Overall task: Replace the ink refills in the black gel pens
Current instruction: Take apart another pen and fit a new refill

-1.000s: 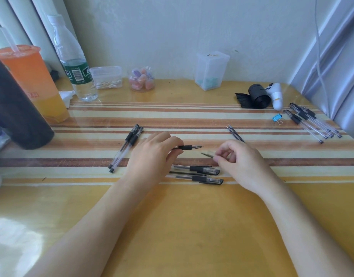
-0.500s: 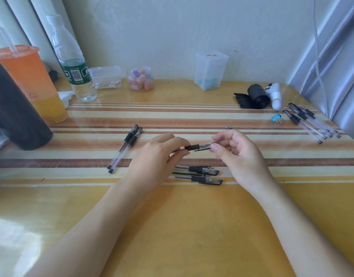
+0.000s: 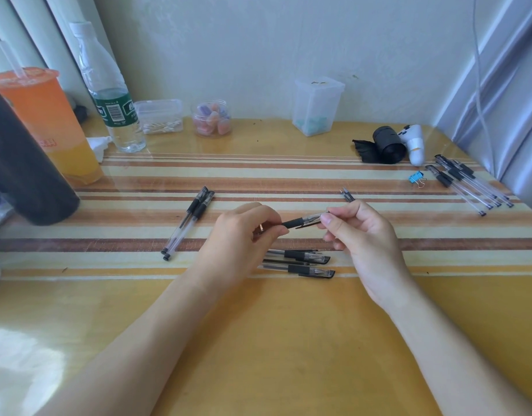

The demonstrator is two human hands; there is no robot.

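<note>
A black gel pen [image 3: 300,222] is held level above the striped table between both hands. My left hand [image 3: 243,235] grips its barrel end, and my right hand [image 3: 361,232] pinches the clear cap over its tip. Two capped gel pens [image 3: 300,262] lie just below the hands. Another pair of pens [image 3: 188,222] lies slanted to the left. Loose refills [image 3: 347,195] show behind my right hand. Several more pens [image 3: 466,183] lie at the far right.
An orange drink cup [image 3: 48,124], a dark cylinder [image 3: 21,172] and a water bottle [image 3: 108,91] stand at the left. Small plastic boxes [image 3: 317,105], a candy jar [image 3: 212,118], a black roll [image 3: 388,144], a white device [image 3: 413,144] and a blue binder clip [image 3: 416,178] sit at the back.
My right hand rose from the table with the cap and pushed it onto the tip of the pen held in my left hand. The other pens lie where they were.
</note>
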